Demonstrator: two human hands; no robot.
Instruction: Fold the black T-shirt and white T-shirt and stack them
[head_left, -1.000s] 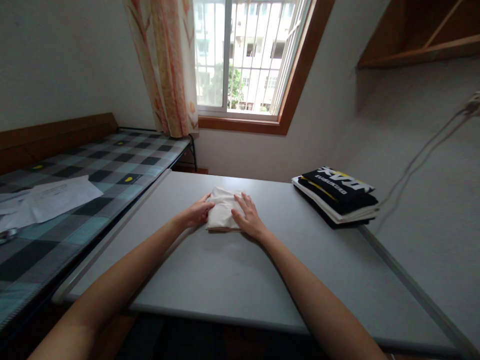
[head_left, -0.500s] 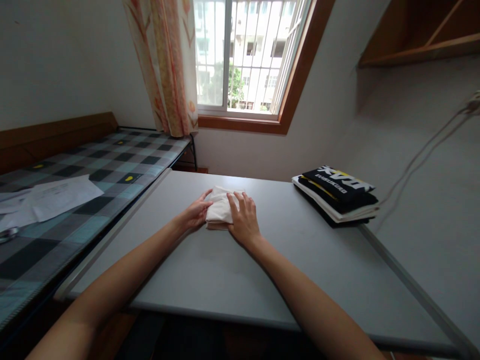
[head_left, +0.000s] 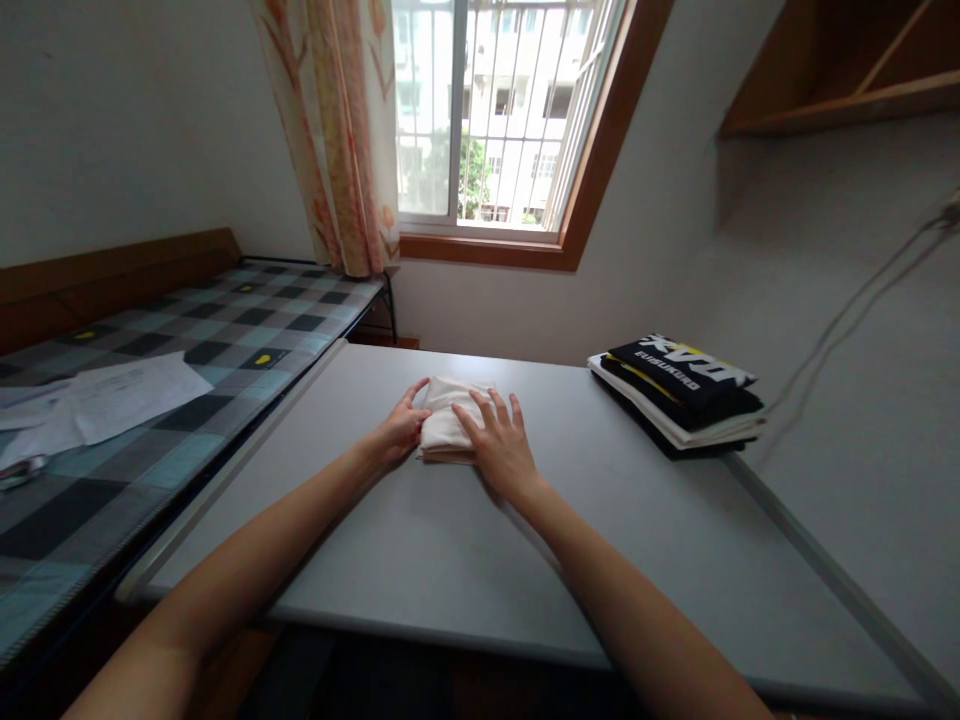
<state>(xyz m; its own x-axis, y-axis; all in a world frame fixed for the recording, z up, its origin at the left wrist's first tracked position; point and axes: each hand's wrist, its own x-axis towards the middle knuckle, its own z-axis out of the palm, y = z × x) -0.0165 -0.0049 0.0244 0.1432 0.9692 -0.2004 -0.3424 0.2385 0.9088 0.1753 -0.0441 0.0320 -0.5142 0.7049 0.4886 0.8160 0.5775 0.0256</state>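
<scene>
A small white cloth [head_left: 450, 415], folded into a compact layered bundle, lies on the light grey table [head_left: 420, 550]. At its left edge, my left hand [head_left: 403, 428] grips it with the thumb on the near side; some of the fingers are hidden. My right hand [head_left: 506, 440] rests on the right part of the bundle, palm down with the fingers spread, covering that side. Both forearms reach in from the front edge of the table.
A stack of folded clothes [head_left: 679, 395], black and white with a printed black one on top, sits at the table's right edge. Left of the table stands a bed with a checked mattress [head_left: 300, 322] and papers [head_left: 127, 395]. A wooden shelf [head_left: 832, 118] overhangs at upper right.
My right hand has slid slightly to the right across the folded white cloth, its fingers more spread. My left hand stays at the left edge. The whole view has shifted a little.
</scene>
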